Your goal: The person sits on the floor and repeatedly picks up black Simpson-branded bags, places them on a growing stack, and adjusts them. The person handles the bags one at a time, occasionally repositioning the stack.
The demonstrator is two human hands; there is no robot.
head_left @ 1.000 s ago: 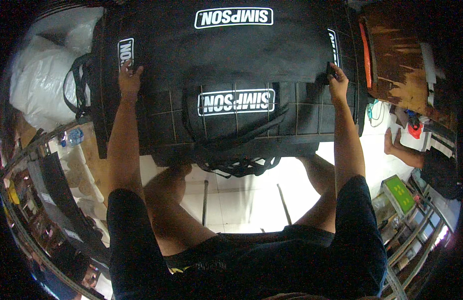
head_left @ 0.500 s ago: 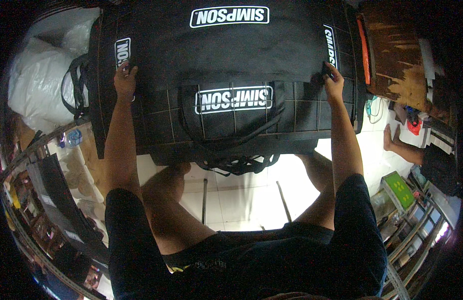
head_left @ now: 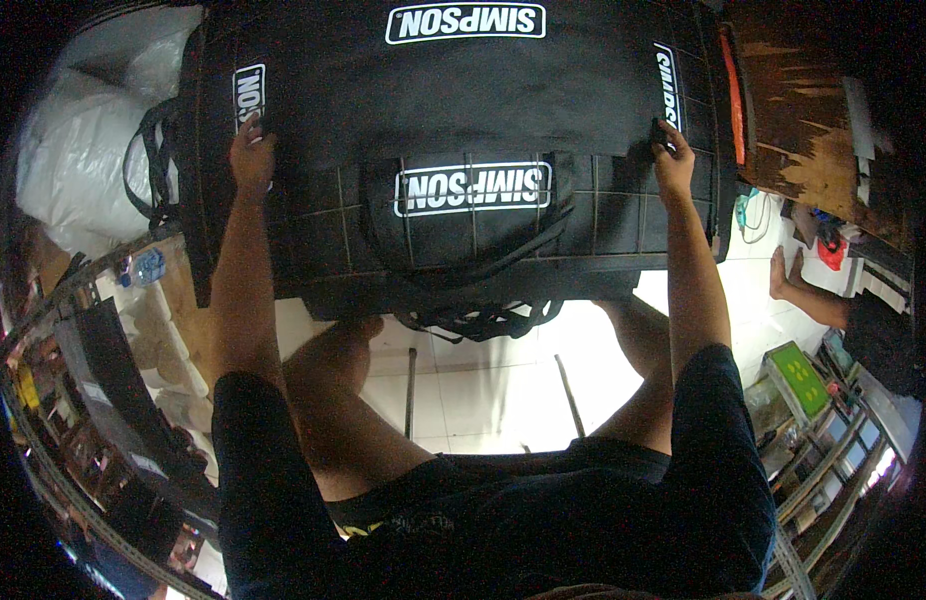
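A wide black fabric bag (head_left: 453,100) with white-outlined label patches lies before me, its lettering upside down from my side. My left hand (head_left: 252,160) pinches the black fabric beside the left patch. At the matching place near the right patch, my right hand (head_left: 673,165) grips a fold of the same fabric between thumb and fingers. Thin wire-like grid lines cross the black fabric nearer to me, around another label patch (head_left: 473,189). Black carry straps (head_left: 483,270) loop over the near side, and more straps bunch below them.
Clear plastic wrapping (head_left: 78,160) is piled at the left, close to another black strap (head_left: 143,170). A wooden board (head_left: 793,110) and an orange edge (head_left: 731,95) stand at the right. Another person's bare leg (head_left: 813,300) shows there, beyond a green panel (head_left: 797,378). Shelving lines the left.
The bag and its patches sit slightly higher in the picture. Both hands keep their pinch on the fabric at nearly the same places, having shifted a little with it.
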